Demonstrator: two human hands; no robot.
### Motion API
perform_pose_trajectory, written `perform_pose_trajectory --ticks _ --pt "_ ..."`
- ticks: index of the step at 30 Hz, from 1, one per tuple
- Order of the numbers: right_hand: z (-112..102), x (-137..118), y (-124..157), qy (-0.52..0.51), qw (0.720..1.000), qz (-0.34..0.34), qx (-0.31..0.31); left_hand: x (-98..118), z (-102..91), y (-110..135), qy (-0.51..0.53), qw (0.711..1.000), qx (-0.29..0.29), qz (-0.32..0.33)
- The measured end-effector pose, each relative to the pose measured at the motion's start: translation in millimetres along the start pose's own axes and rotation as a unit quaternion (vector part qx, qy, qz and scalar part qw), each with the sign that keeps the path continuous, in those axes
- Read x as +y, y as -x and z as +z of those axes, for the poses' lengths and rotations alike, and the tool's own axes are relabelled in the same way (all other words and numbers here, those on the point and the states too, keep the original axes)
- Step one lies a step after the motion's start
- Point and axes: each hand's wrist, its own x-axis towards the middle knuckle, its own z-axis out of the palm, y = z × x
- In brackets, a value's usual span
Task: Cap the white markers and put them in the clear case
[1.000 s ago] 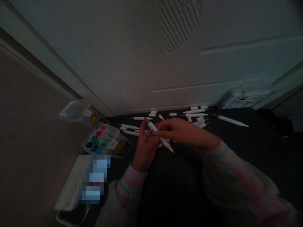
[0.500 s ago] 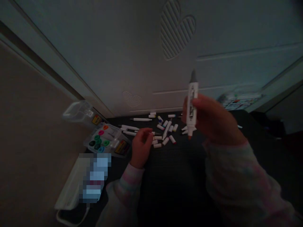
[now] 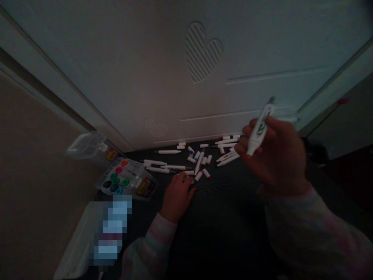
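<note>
My right hand (image 3: 281,159) is raised at the right, its fingers around a white marker (image 3: 259,130). That marker is tilted, with a grey end up and an uncapped orange tip pointing down and left. Low over the dark table, my left hand (image 3: 178,196) reaches into loose marker caps, its fingers apart and bent downward; part of the caps under it is hidden. Beyond its fingertips lie several small white caps (image 3: 206,173) with coloured ends and a white marker (image 3: 199,161). More uncapped white markers (image 3: 158,162) lie farther left.
An open clear plastic case (image 3: 128,182) with several coloured marker ends stands at the left, its lid (image 3: 87,147) behind. In front of it is a blurred-out lit screen (image 3: 112,229). A white panel with heart reliefs (image 3: 202,52) rises behind the table. More markers (image 3: 229,155) lie near my right hand.
My right hand has moved right with the marker and tilted it, turning its palm side more into view. My left hand has lowered, and its fingers have spread toward the caps.
</note>
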Motion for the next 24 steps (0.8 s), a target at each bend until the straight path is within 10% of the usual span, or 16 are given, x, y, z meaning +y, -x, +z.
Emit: perform_pose_trajectory --ticks 10,19,24 --pt "-20.1 118.7 8.1 -0.075 0.990 0.112 0.041 -19.1 16.2 -14.8 -0.010 0.997 0.046 0.053" --pt "-32.0 135.3 9.9 -0.079 0.988 0.124 0.044 -23.5 21.0 -13.9 0.086 0.989 0.117 0.039" --pt "-33.5 131.9 10.5 -0.109 0.984 0.135 0.041 -16.0 12.9 -8.9 0.281 0.952 0.091 -0.082"
